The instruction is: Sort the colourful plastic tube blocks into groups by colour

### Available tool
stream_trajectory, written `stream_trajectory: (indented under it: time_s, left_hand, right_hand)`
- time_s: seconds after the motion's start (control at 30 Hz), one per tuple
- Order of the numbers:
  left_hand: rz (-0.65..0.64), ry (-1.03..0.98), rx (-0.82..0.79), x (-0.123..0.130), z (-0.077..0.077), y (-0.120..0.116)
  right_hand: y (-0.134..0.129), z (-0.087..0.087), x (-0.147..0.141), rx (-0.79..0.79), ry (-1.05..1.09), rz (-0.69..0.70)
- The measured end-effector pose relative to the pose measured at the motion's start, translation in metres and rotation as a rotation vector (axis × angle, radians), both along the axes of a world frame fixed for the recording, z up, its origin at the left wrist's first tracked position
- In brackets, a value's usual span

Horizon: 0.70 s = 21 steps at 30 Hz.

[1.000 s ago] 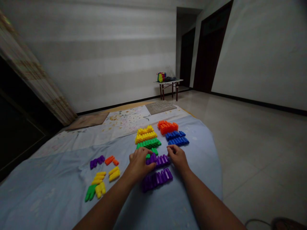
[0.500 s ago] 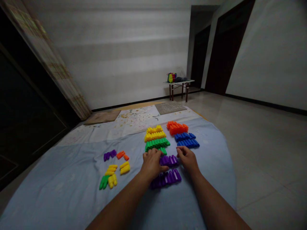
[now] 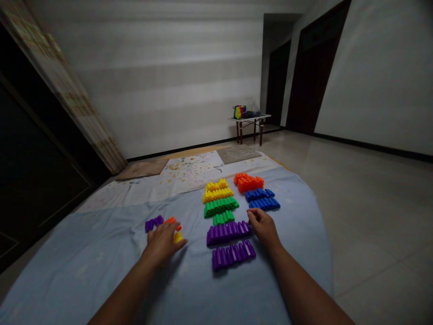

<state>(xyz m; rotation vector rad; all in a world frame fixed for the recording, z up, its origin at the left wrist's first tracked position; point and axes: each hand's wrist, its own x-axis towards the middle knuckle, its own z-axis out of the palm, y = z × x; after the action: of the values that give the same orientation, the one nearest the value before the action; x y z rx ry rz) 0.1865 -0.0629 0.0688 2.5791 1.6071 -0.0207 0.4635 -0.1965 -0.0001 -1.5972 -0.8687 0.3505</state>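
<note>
My left hand (image 3: 162, 241), fingers apart and holding nothing, hovers over the small group at the left, where purple pieces (image 3: 154, 223), orange pieces (image 3: 170, 220) and a yellow piece (image 3: 177, 236) show; it hides the rest. My right hand (image 3: 264, 225) is at the right end of the upper purple row (image 3: 228, 233), its thumb and fingers pressed together; whether something small is between them is hidden. A lower purple row (image 3: 233, 255) lies nearer. Beyond are green rows (image 3: 221, 206), yellow rows (image 3: 218, 194), a stacked orange pile (image 3: 248, 182) and blue rows (image 3: 264, 203).
A pale blue cloth (image 3: 111, 253) covers the rounded table. Two flat mats, a brown one (image 3: 143, 169) and a grey one (image 3: 238, 154), lie at its far edge. A small table (image 3: 250, 118) with a colourful bag stands by the wall.
My left hand has moved left from the upper purple row to the small group, uncovering purple and green pieces. My right hand has stayed nearly in place.
</note>
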Motion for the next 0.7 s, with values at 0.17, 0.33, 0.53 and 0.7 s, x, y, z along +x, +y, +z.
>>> stream_trajectory:
  time_s: [0.17, 0.33, 0.53, 0.7]
  left_hand:
    - [-0.035, -0.007, -0.103, -0.005, -0.008, 0.006]
    - [-0.081, -0.127, -0.087, 0.003, -0.007, 0.006]
    - [0.047, -0.618, -0.1, 0.019, -0.028, -0.008]
    - [0.045, -0.449, -0.008, 0.012, -0.045, -0.022]
  right_hand:
    - [0.0, -0.001, 0.0, -0.008, -0.011, 0.008]
    - [-0.001, -0.002, 0.0, -0.024, -0.01, 0.013]
    - [0.001, -0.006, 0.002, -0.026, -0.018, 0.006]
    - [-0.001, -0.003, 0.001, -0.033, -0.013, 0.021]
